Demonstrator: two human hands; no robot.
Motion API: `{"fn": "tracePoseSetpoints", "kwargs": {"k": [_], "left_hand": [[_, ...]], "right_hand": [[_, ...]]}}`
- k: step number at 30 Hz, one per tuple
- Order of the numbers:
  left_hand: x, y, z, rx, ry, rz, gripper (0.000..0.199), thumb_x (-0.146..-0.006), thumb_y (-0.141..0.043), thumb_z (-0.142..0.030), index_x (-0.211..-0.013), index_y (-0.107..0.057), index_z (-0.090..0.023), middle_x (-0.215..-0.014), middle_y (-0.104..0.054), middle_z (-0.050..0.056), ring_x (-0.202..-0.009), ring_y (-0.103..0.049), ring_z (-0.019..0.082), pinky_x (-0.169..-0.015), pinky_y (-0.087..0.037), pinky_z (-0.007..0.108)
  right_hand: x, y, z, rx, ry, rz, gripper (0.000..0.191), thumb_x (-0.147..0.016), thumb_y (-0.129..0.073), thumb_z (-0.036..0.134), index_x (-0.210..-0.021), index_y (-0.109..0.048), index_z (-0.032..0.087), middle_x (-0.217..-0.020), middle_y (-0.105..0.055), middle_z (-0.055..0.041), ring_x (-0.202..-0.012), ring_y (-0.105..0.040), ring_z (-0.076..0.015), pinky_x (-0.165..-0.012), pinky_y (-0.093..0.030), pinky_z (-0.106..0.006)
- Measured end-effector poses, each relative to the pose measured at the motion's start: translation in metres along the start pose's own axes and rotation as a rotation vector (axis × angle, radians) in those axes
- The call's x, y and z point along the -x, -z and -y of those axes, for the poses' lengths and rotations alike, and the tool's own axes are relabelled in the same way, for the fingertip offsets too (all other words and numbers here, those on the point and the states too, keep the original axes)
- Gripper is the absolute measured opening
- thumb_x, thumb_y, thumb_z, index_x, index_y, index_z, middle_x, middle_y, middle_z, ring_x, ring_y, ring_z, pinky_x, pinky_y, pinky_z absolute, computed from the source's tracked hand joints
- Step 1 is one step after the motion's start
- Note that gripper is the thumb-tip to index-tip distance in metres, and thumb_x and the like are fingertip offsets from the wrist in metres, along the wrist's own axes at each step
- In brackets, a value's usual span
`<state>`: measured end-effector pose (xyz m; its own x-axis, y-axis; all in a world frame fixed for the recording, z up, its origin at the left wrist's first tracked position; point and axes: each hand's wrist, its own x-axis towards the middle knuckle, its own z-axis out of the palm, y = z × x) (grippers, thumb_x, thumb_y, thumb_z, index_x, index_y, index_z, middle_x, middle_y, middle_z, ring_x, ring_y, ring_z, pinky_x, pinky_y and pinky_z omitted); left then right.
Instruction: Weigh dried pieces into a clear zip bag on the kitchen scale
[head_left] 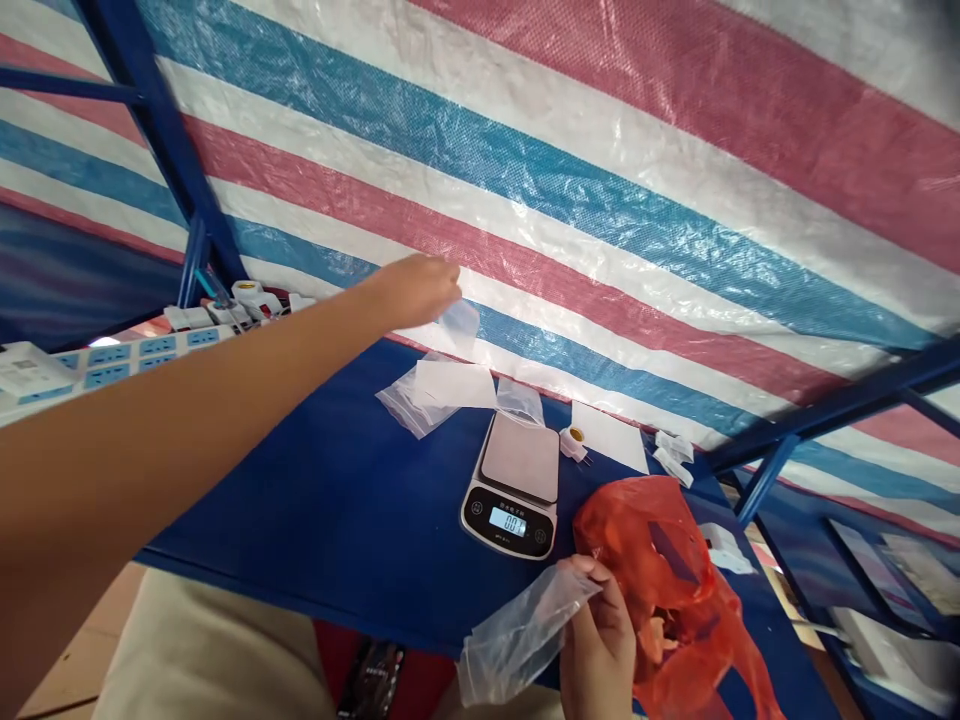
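My left hand [424, 290] is stretched out toward the back of the blue table, closed on a small clear plastic bag [459, 326] that hangs from its fingertips. Near the front edge, my right hand [598, 640] pinches the end of a larger clear plastic bag [517, 640], which droops to the left and looks flat. Between the two hands stands a digital kitchen scale [517, 460], its display lit and its plate bare. A red plastic bag [649, 530] lies crumpled right beside my right hand, with some contents partly showing through its opening.
Behind the scale lie clear zip bags [420, 400], a white paper [457, 384] and another sheet [609, 435]. A white plug-in lamp socket [574, 443] sits by the scale. Power strips [142, 352] line the left. Blue shelf posts [169, 140] and a striped tarp [480, 190] enclose the back.
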<state>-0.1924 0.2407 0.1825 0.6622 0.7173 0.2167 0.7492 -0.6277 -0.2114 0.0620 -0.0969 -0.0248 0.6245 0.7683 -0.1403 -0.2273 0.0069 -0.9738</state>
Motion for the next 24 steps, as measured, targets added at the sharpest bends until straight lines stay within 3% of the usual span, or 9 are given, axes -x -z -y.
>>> {"fn": "tracePoseSetpoints", "kwargs": {"k": [3, 6, 8, 12, 14, 16, 18, 20, 24], "left_hand": [[0.029, -0.043, -0.019, -0.059, -0.124, 0.071, 0.034, -0.091, -0.042, -0.004, -0.100, -0.075, -0.003, -0.116, -0.072, 0.019, -0.114, -0.067, 0.028, -0.098, -0.049, 0.042], [0.056, -0.084, -0.030, -0.008, -0.110, 0.173, 0.033, -0.090, -0.045, -0.004, -0.099, -0.077, -0.009, -0.110, -0.072, 0.019, -0.104, -0.069, 0.026, -0.093, -0.052, 0.039], [0.064, -0.094, -0.030, 0.036, -0.070, 0.211, 0.034, -0.091, -0.046, -0.010, -0.107, -0.076, -0.010, -0.117, -0.070, 0.019, -0.108, -0.068, 0.027, -0.094, -0.052, 0.038], [0.066, -0.067, -0.031, 0.094, -0.013, 0.114, 0.054, -0.089, -0.052, -0.019, -0.142, -0.060, -0.014, -0.142, -0.060, 0.019, -0.133, -0.055, 0.035, -0.108, -0.047, 0.050], [0.077, -0.041, -0.049, 0.230, 0.042, 0.014, 0.056, -0.090, -0.055, -0.028, -0.144, -0.059, -0.014, -0.147, -0.057, 0.019, -0.138, -0.051, 0.038, -0.114, -0.043, 0.055], [0.100, -0.020, -0.080, 0.551, 0.096, -0.029, 0.061, -0.094, -0.057, -0.048, -0.149, -0.055, -0.020, -0.149, -0.058, 0.014, -0.136, -0.056, 0.032, -0.112, -0.047, 0.045], [0.132, -0.008, -0.116, 0.919, 0.083, 0.215, 0.071, -0.093, -0.058, -0.061, -0.156, -0.045, -0.031, -0.142, -0.065, 0.008, -0.119, -0.068, 0.025, -0.093, -0.058, 0.034], [0.166, -0.009, -0.146, 1.078, 0.125, 0.382, 0.089, -0.084, -0.069, -0.066, -0.160, -0.038, -0.034, -0.138, -0.067, 0.008, -0.110, -0.071, 0.025, -0.084, -0.061, 0.032], [0.214, -0.029, -0.164, 1.286, 0.365, 0.386, 0.068, -0.088, -0.067, -0.053, -0.150, -0.048, -0.030, -0.116, -0.074, 0.007, -0.095, -0.073, 0.021, -0.079, -0.061, 0.030]], "right_hand": [[0.000, 0.000, 0.001, -0.017, -0.009, 0.002, 0.044, -0.069, -0.091, 0.043, -0.100, -0.067, 0.023, -0.087, -0.070, -0.0007, -0.068, -0.062, -0.0150, -0.061, -0.055, -0.026], [-0.001, -0.002, 0.003, -0.043, -0.032, 0.008, 0.045, -0.068, -0.092, 0.042, -0.099, -0.066, 0.022, -0.087, -0.071, -0.0009, -0.067, -0.062, -0.0144, -0.060, -0.054, -0.025], [-0.001, -0.004, 0.005, -0.053, -0.043, -0.015, 0.048, -0.067, -0.093, 0.042, -0.101, -0.066, 0.022, -0.088, -0.071, -0.0008, -0.068, -0.062, -0.0138, -0.060, -0.054, -0.024], [0.001, -0.011, 0.010, -0.074, -0.040, -0.119, 0.054, -0.064, -0.093, 0.044, -0.103, -0.064, 0.021, -0.089, -0.073, -0.0014, -0.070, -0.064, -0.0133, -0.060, -0.053, -0.022], [0.003, -0.016, 0.014, -0.076, -0.063, -0.144, 0.055, -0.064, -0.092, 0.046, -0.103, -0.063, 0.021, -0.089, -0.073, -0.0018, -0.070, -0.064, -0.0135, -0.060, -0.053, -0.022], [0.007, -0.024, 0.018, -0.044, -0.103, -0.131, 0.055, -0.064, -0.091, 0.048, -0.101, -0.063, 0.020, -0.089, -0.072, -0.0020, -0.070, -0.065, -0.0147, -0.059, -0.053, -0.023], [0.012, -0.038, 0.023, 0.015, -0.114, -0.099, 0.053, -0.064, -0.089, 0.048, -0.101, -0.063, 0.020, -0.091, -0.071, -0.0021, -0.070, -0.066, -0.0158, -0.059, -0.055, -0.026], [0.016, -0.056, 0.028, 0.074, -0.083, -0.061, 0.048, -0.067, -0.086, 0.046, -0.102, -0.064, 0.020, -0.090, -0.068, -0.0011, -0.067, -0.065, -0.0152, -0.058, -0.056, -0.027], [0.018, -0.091, 0.032, 0.095, -0.013, 0.005, 0.033, -0.073, -0.077, 0.039, -0.096, -0.063, 0.020, -0.087, -0.063, 0.0007, -0.070, -0.063, -0.0150, -0.060, -0.056, -0.028]]}}
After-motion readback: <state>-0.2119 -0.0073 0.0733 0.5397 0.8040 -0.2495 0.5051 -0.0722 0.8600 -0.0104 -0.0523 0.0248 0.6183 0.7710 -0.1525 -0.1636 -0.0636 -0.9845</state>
